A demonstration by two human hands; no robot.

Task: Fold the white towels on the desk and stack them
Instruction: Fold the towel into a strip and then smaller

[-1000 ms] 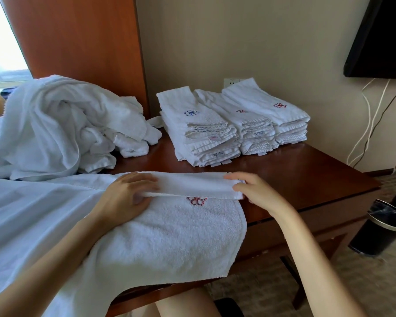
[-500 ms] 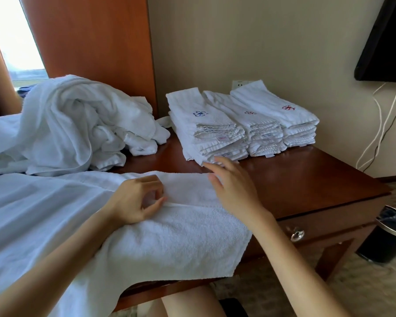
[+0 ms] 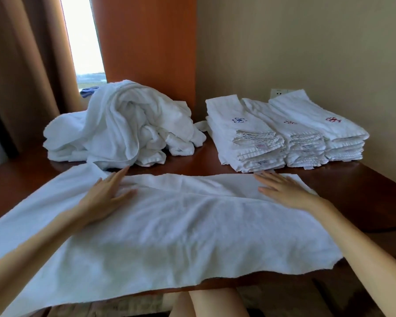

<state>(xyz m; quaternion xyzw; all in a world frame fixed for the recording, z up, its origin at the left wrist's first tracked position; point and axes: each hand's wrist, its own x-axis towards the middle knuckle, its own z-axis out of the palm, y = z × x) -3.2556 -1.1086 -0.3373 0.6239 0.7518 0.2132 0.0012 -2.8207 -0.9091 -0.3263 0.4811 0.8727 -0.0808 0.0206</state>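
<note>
A white towel lies spread across the wooden desk, its far edge folded over toward me and its near edge hanging past the desk front. My left hand presses flat on the fold at the left with straight fingers. My right hand lies flat on the fold at the right, fingers spread. Behind the towel on the right stand three stacks of folded white towels with small blue and red embroidered marks. A heap of unfolded white towels sits at the back left.
An orange-brown wood panel and a beige wall rise behind the desk, with a wall socket above the stacks. Brown curtains and a bright window are at the left. My knees show under the desk front.
My left hand has let go of its pinch on the folded edge and now lies flat. My right hand slid to the right along the fold. The view has shifted left.
</note>
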